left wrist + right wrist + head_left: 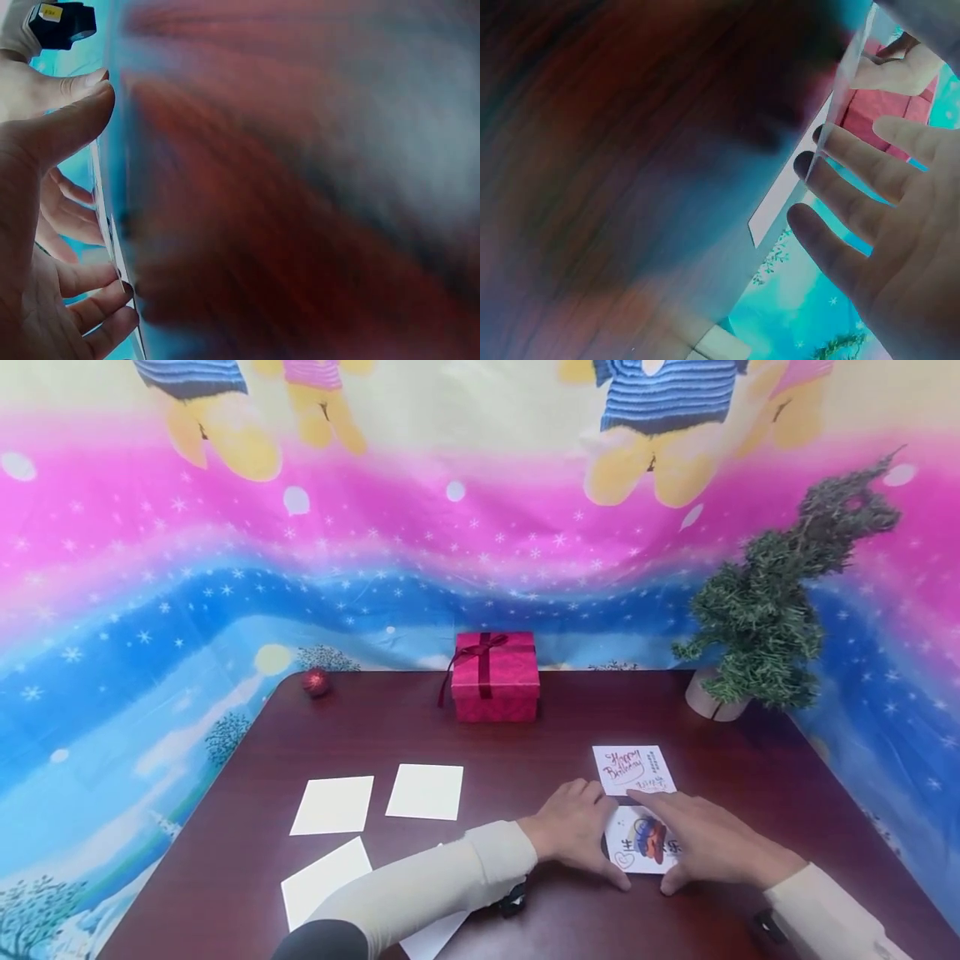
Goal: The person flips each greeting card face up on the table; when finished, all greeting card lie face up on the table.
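In the head view, a white card [621,853] with a colourful drawing, black characters and a heart lies on the table at the right. My left hand [573,828] rests at its left edge, and my right hand [716,842] at its right edge, thumbs towards the near side. Just beyond it lies another card [624,767] with red "Happy Birthday" writing. The left wrist view shows my left hand [56,180] with fingertips at a thin card edge. Seen in the right wrist view, the fingers of my right hand [896,214] are spread and fairly straight beside a card edge.
Blank white cards [425,792] [333,806] lie at the left, two more partly under my left sleeve. A pink gift box [496,697] with a dark ribbon stands at the back centre, a red glittery ball [316,682] back left, a potted green tree [765,610] back right.
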The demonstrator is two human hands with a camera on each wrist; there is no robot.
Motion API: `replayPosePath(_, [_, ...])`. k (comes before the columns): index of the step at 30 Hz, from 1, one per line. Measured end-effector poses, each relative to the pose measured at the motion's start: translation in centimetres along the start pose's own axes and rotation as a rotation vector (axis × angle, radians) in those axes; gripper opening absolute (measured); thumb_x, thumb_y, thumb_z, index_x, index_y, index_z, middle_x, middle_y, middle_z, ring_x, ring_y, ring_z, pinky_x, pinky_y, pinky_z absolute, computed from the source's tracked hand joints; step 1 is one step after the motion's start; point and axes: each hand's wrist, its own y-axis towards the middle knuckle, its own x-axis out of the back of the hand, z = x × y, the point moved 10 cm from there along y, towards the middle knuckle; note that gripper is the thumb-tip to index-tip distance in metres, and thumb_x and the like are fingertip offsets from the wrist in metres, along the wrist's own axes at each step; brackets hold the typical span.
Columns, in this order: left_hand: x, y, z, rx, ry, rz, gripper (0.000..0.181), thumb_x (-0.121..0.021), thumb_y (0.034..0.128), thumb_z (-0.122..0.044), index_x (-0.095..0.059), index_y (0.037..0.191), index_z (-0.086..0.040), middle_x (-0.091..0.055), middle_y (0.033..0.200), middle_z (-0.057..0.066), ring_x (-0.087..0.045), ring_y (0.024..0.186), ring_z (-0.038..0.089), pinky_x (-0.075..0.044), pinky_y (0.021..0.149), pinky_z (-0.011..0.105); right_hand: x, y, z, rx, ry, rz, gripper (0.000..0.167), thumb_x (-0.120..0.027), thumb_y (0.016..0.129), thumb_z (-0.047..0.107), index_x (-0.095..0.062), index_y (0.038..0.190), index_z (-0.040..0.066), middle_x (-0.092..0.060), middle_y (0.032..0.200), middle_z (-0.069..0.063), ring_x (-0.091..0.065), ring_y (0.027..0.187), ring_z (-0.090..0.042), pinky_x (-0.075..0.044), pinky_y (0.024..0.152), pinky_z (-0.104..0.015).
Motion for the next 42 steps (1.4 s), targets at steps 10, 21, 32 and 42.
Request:
replayPosePath(10, [0.0, 0.4, -2.0, -0.034, 0.086, -0.002, 0.102, -0.059, 0.0600, -0.095, -0.055, 0.135, -0.026, -0.049, 0.121, -0.010, -0.043, 0.108, 0.009, -0.037, 0.096, 0.023, 0.3, -0.9, 0.6, 0.066, -0.065, -0.003, 0.116, -0.097, 0.047, 0.039, -0.048, 0.148, 0.014, -0.060, 0.128, -0.007, -0.057, 0.099, -0.019, -0.049, 0.079, -0.043])
replayPosePath(21, [0.0, 0.3, -2.4, -0.030, 0.119, 0.018, 0.105, -0.056, 0.0599, -0.096, -0.055, 0.138, -0.027, -0.049, 0.124, -0.011, -0.044, 0.112, 0.008, -0.034, 0.104, 0.026, 0.1, -1.2, 0.6, 0.051, -0.090, 0.021, 0.114, -0.097, 0.049, 0.043, -0.048, 0.147, 0.012, -0.061, 0.127, -0.007, -0.057, 0.094, -0.017, -0.049, 0.074, -0.041])
replayPosePath(32, [1.4, -0.3, 0.1, -0.004, 0.122, 0.046, 0.105, -0.058, 0.0618, -0.094, -0.050, 0.144, -0.030, -0.050, 0.129, -0.012, -0.045, 0.118, 0.009, -0.035, 0.106, 0.029, 1.6, 0.7, 1.1, 0.023, -0.075, 0.011, 0.103, -0.095, 0.057, 0.042, -0.052, 0.145, 0.012, -0.063, 0.124, -0.005, -0.060, 0.099, -0.018, -0.051, 0.078, -0.042])
replayPosePath(42, [3.4, -2.5, 7.6, 0.098, 0.020, 0.053, 0.098, -0.065, 0.0699, -0.084, -0.049, 0.149, -0.029, -0.051, 0.145, -0.007, -0.045, 0.133, 0.017, -0.032, 0.113, 0.040, 2.5, 7.8, 4.5, 0.097, -0.128, -0.078, 0.089, -0.084, 0.076, 0.050, -0.050, 0.147, 0.008, -0.054, 0.142, -0.014, -0.052, 0.129, -0.038, -0.044, 0.099, -0.059])
